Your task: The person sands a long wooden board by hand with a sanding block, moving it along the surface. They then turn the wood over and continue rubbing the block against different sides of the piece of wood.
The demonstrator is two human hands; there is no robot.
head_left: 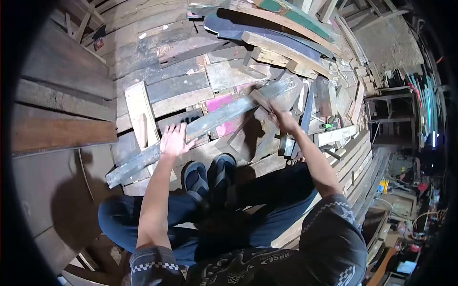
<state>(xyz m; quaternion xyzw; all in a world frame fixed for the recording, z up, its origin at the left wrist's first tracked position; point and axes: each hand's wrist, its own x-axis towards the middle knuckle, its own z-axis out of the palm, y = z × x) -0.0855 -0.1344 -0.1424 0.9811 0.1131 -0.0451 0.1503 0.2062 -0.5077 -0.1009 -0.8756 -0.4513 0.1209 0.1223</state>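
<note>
A long, worn grey wooden beam (219,112) lies slantwise in front of my feet, from lower left to upper right. My left hand (174,140) rests across its near half, fingers spread over the top and thumb out to the side. My right hand (285,121) is closed around a short, flat, brownish wooden-looking tool (260,98), whose far end overlaps the beam near its upper right end. I cannot tell what kind of tool it is. Under the beam's left part lies a pale board (137,102) with a narrow wooden strip on it.
My sandalled feet (195,176) stand close to the beam. Scrap planks (286,50) are piled beyond it, and pink pieces (220,104) show beneath it. A green-tipped item (326,126) lies among offcuts on the right. A wooden wall (62,90) rises on the left.
</note>
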